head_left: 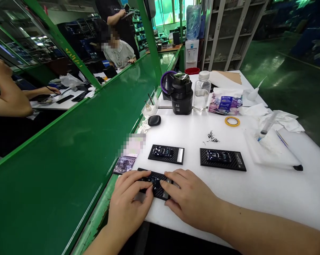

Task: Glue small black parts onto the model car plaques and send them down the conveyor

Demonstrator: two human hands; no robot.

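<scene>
Both my hands rest on a black carbon-pattern phone back panel (156,184) lying at the near edge of the white table (268,191). My left hand (130,202) grips its left end, fingers curled over the top. My right hand (189,196) covers its right end, fingertips pressing near the camera module in the middle. Two more such panels lie flat beyond: one (166,154) straight ahead, another (223,159) to the right. A small sheet of printed parts (124,164) lies just left of my left hand.
Farther back stand a black jug (181,94), a clear bottle (201,91), a purple packet (225,104), a yellow tape ring (232,121), a syringe (267,124) on tissues and a black pebble-shaped case (154,120). A green conveyor (69,159) runs on the left, with other people seated beyond it.
</scene>
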